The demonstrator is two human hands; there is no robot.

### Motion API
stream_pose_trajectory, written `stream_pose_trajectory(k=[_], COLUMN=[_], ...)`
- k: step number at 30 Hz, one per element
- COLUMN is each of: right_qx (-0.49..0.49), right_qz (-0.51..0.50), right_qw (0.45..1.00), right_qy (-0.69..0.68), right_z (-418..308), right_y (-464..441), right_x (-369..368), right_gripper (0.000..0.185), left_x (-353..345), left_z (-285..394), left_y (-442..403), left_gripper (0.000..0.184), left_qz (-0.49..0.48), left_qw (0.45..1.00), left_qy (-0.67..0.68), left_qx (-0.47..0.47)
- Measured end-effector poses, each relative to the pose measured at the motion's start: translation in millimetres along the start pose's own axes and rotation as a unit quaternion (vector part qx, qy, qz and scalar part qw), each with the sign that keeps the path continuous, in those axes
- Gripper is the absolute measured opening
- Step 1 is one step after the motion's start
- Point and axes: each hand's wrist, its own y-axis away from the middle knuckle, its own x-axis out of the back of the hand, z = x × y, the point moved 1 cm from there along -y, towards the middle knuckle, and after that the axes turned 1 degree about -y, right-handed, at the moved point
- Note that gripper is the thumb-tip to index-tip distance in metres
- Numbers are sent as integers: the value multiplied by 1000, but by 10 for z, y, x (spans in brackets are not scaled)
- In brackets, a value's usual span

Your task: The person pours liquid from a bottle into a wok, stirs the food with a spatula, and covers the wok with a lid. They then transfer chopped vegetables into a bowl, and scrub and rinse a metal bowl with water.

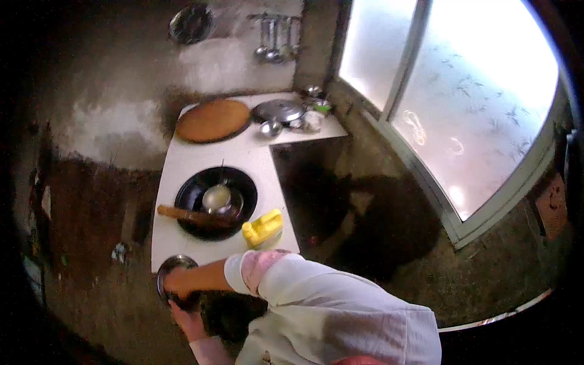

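Note:
A round metal bowl [161, 285] is at the lower left, just off the near corner of the white counter [163, 243]. My left hand [188, 319] holds its near side. My right hand [177, 281] reaches down into the bowl from the right, its fingers hidden inside. On the counter beyond sits a black wok [193, 181] with a pale, round ladle or bowl [216, 198] in it and a wooden handle [176, 212] over its left edge. A yellow-capped bottle or jug [263, 228] stands right of the wok.
Farther back lie a round wooden board [213, 120], a metal lid [278, 111] and a small metal bowl [271, 128]. Ladles [273, 55] and a dark pan [191, 24] hang on the wall. A frosted window [474, 103] is at the right, above a dark recess.

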Motion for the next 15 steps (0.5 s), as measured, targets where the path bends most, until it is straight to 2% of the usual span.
stream_pose_trajectory(k=[1, 3, 4, 5, 6, 7, 9, 10, 11, 12, 13, 14, 15], right_qx=[-10, -15, -14, -5, 9, 11, 8, 20, -3, 15, 69, 141, 208], right_qz=[-18, -44, -45, -48, -54, -56, -76, 19, 30, -52, -110, -99, -87], right_qw=[1000, 999, 999, 998, 997, 995, 991, 998, 997, 997, 990, 977, 952], right_qy=[3, -7, -19, -39, -60, -78, -114, -48, -73, -58, -46, -128, -209], right_z=[12, -72, -69, -104, -193, -254, -519, -364, -448, -487, -602, -606, -610], right_y=[-109, -188, -123, -118, -117, -109, -71, -428, -252, -338, -180, -198, -211], right_x=[-72, -52, -7, 64, 109, 166, 311, -168, -58, -234, -58, -140, -179], right_gripper=[29, 27, 27, 27, 27, 27, 27, 26, 23, 22, 29, 35, 42], left_x=[-1, 44, -14, -136, -441, -214, -14, 208, 286, 362, 204, 138, 207], left_z=[21, 53, 111, 156, 275, 216, 254, 197, 180, 165, 228, 267, 291], left_y=[24, -6, 99, 182, 416, 332, 302, 274, 307, 337, 414, 446, 474], left_gripper=[52, 50, 50, 49, 49, 48, 39, 39, 38, 38, 37, 38, 38], left_qz=[58, -47, 32, -69, -7, 136, 143, 176, 189, 215, 234, 228, 243], left_qw=[998, 999, 997, 996, 992, 985, 987, 935, 875, 791, 917, 967, 963], left_qy=[-30, 3, -75, -34, -114, -89, 24, -256, -395, -522, -270, 7, 3], left_qx=[-10, -9, -6, -43, -60, -57, -63, -172, -205, -235, -177, -115, -119])
